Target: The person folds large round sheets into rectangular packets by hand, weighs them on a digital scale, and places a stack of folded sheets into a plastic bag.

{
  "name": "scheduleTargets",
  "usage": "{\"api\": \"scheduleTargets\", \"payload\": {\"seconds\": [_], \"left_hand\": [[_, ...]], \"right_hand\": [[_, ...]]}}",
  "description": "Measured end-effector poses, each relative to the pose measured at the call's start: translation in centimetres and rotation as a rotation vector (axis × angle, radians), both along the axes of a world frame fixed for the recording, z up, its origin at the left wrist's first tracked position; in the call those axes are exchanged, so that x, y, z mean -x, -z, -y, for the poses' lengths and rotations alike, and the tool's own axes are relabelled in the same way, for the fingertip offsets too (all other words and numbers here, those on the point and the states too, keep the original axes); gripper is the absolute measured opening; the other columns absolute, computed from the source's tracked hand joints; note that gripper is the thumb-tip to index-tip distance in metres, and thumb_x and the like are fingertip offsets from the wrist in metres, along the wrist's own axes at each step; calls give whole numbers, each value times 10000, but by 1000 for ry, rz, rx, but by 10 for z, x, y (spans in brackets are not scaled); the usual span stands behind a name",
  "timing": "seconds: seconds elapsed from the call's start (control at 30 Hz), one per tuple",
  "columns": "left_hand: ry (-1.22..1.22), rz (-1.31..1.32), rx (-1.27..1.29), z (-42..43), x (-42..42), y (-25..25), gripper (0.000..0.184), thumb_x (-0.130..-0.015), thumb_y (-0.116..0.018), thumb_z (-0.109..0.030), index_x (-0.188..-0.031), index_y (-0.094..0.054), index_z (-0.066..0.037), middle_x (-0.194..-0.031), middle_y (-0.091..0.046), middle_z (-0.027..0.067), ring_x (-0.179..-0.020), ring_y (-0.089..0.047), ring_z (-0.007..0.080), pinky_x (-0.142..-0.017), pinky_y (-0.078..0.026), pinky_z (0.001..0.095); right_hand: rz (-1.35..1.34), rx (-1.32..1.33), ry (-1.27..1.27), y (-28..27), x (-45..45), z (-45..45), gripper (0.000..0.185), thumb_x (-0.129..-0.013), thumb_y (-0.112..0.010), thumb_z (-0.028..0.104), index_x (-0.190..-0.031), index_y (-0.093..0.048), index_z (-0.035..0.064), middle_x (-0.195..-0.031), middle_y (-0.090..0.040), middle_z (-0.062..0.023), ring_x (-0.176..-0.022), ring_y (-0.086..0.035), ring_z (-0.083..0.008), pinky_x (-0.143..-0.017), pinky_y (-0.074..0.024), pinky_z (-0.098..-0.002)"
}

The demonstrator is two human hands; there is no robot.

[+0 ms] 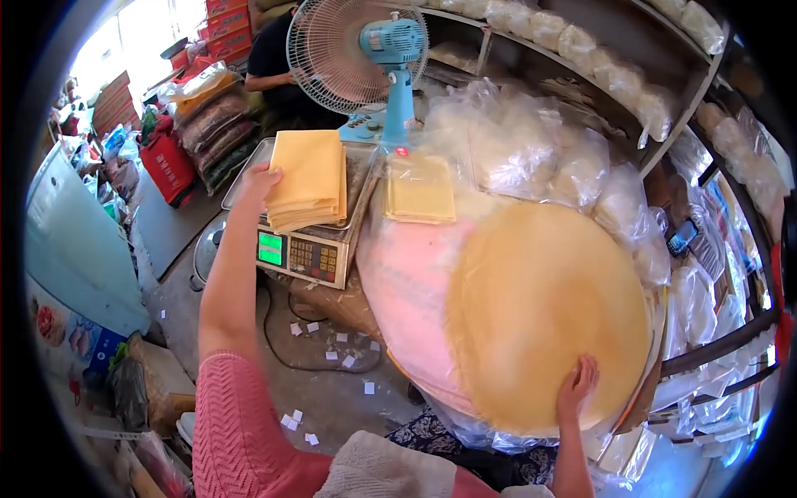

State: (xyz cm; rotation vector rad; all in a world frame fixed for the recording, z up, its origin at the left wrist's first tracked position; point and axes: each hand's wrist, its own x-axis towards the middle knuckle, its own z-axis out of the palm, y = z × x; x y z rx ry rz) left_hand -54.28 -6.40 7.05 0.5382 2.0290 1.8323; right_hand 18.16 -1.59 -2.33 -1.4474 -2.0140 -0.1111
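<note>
A thick stack of folded yellow sheets lies on the metal tray of a digital scale with a lit green display. My left hand is at the stack's left edge, its fingers closed round that edge. On the right, a large round yellow sheet or pile of sheets covers part of a pink surface. Resting on its lower right part is my right hand, fingers stretched out. A clear bag of folded yellow sheets lies between scale and round sheet.
Behind the scale stands a blue fan. Clear plastic bags are heaped at the back right, below shelves of bagged goods. A person is behind the fan. A red bag stands left; paper bits and a cable lie on the floor.
</note>
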Motion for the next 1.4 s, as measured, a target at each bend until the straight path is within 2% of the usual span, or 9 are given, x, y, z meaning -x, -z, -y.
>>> {"api": "scheduleTargets", "payload": {"seconds": [0.2,0.3,0.43,0.57,0.67,0.9,1.2,1.37,1.4], "left_hand": [[118,-32,59,-5,10,-1,470,-760,-699,-60,-1205,-550,-25,-1020,-632,118,-928,-609,231,-831,-480,370],[-431,-1017,424,-24,-38,-18,511,-730,-695,-54,-1218,-541,-48,-1094,-601,140,-1039,-546,290,-916,-428,410],[-188,-1276,-74,-49,-129,-40,404,-735,-634,-6,-1131,-566,-52,-1103,-583,143,-1062,-504,328,-914,-407,408],[135,-927,-53,-71,-191,-15,249,-757,-596,-7,-1004,-589,-37,-975,-599,141,-948,-549,327,-853,-441,396],[256,-804,301,-83,-212,5,223,-763,-622,-100,-966,-604,-11,-955,-614,176,-924,-580,345,-825,-463,403],[217,-517,570,-132,-182,76,433,-768,-662,-312,-912,-632,96,-910,-631,287,-882,-626,395,-765,-495,424],[300,185,412,-164,-175,65,390,-673,-774,-246,-978,-656,-34,-876,-644,101,-838,-625,253,-655,-496,377],[540,747,-182,-172,-164,81,401,-697,-674,-72,-1068,-528,-37,-1123,-556,122,-1084,-527,295,-907,-478,474],[777,262,-192,-170,-146,123,401,-705,-667,-67,-1078,-525,-36,-1120,-556,136,-1075,-536,298,-899,-486,464]], "right_hand": [[-22,35,-7,0,-2,2,313,-815,-521,61,-1116,-536,-24,-1194,-522,-192,-1169,-440,-375,-1014,-316,-462],[-23,44,6,-4,-1,3,321,-807,-522,56,-1120,-539,-12,-1200,-523,-181,-1190,-431,-358,-1023,-308,-463],[0,22,6,-7,-1,4,307,-811,-513,54,-1110,-545,-8,-1189,-530,-175,-1175,-444,-351,-1017,-314,-457],[21,-30,30,-9,4,6,278,-820,-502,44,-1087,-552,-16,-1163,-542,-178,-1131,-471,-356,-995,-336,-447],[25,-15,42,-15,4,8,278,-830,-502,54,-1094,-554,-16,-1170,-542,-175,-1140,-468,-351,-996,-337,-447],[-17,44,44,-14,2,7,285,-832,-512,77,-1099,-558,-15,-1182,-539,-168,-1172,-443,-359,-1007,-324,-468],[-10,21,47,-14,6,2,301,-799,-511,29,-1094,-558,-12,-1173,-543,-172,-1147,-467,-362,-1005,-323,-465],[-34,25,-27,-16,7,3,322,-802,-503,20,-1117,-550,-19,-1174,-547,-179,-1157,-462,-365,-1004,-326,-461],[-41,39,-33,-17,7,4,320,-805,-502,20,-1118,-550,-21,-1175,-548,-181,-1157,-463,-364,-1003,-328,-459]]}}
